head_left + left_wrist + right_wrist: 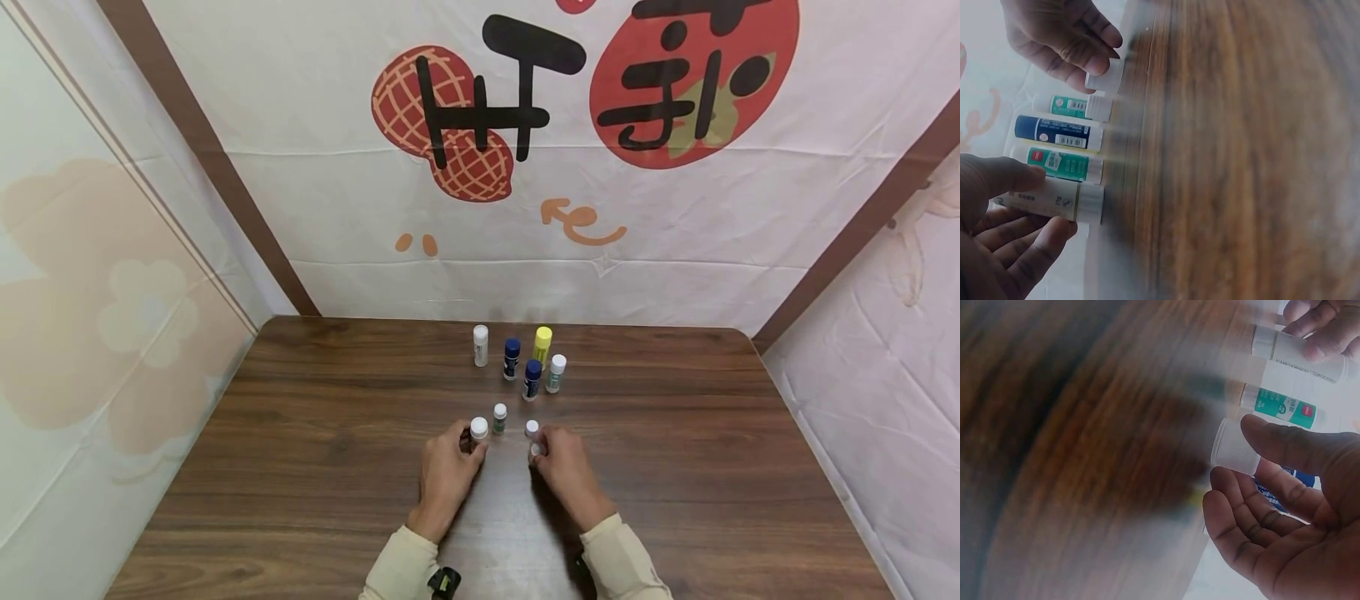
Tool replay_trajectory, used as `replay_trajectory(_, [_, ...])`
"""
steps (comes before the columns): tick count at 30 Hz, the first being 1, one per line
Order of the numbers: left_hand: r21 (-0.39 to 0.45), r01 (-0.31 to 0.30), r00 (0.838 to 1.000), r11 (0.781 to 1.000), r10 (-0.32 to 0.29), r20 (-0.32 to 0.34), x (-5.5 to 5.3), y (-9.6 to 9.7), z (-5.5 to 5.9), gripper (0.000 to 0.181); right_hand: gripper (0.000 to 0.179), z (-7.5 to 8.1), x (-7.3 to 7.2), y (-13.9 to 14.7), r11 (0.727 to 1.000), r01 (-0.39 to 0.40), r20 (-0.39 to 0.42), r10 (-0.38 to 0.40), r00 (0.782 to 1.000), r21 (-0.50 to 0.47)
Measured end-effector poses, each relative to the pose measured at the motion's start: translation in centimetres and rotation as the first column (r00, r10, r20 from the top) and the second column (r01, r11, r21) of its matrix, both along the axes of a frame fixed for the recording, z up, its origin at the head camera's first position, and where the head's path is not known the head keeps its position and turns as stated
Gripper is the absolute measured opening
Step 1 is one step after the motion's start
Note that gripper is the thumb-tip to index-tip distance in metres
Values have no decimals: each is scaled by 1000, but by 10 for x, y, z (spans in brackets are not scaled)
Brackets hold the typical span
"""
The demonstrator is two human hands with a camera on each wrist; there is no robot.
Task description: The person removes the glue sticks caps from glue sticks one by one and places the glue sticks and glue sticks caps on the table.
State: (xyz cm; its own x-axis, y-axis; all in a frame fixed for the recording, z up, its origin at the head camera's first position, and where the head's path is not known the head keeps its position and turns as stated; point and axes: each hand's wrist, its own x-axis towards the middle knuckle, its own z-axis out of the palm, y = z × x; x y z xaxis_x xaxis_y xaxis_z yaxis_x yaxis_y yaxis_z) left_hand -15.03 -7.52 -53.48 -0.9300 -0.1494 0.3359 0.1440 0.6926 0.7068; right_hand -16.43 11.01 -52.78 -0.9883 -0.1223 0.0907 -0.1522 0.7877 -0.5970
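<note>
My left hand (pixel 446 471) grips an upright white glue stick (pixel 1054 199) near the middle of the table, thumb on one side and fingers on the other. To its right stands a small glue stick with a green label (pixel 500 421). My right hand (pixel 567 471) pinches a short white ribbed cap (pixel 1235 447) between thumb and fingers, low over the table. Just beyond that cap is another white-topped glue stick (pixel 532 427), partly hidden by the hand in the head view.
Farther back on the wooden table (pixel 337 433) stand a white glue stick (pixel 481 346), two blue ones, one of them in front (pixel 531 381), a yellow one (pixel 542 343) and a white-capped green one (pixel 555 374). A printed cloth (pixel 337 208) hangs behind the table.
</note>
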Motion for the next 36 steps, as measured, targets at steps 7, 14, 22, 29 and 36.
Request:
replay_trajectory(7, [41, 18, 999, 999, -19, 29, -1, -1, 0, 24, 19, -2, 0, 0, 1000, -5, -44, 4, 999, -9])
replay_trajectory(14, [86, 45, 999, 995, -47, 25, -3, -3, -2, 22, 17, -5, 0, 3, 1000, 1, -56, -2, 998, -19])
replay_trajectory(22, [123, 45, 998, 991, -48, 27, -2, -4, -4, 22, 18, -4, 1, 5, 999, -38, -31, 38, 999, -15])
replay_trajectory(29, [119, 37, 998, 992, -44, 54, -3, -5, -1, 21, 25, 12, 0, 10, 996, -9, 34, 12, 999, -85])
replay_trajectory(36, [96, 31, 997, 995, -38, 70, -1, -7, 1, 21, 27, 23, -8, 10, 957, 168, 46, -162, 986, -234])
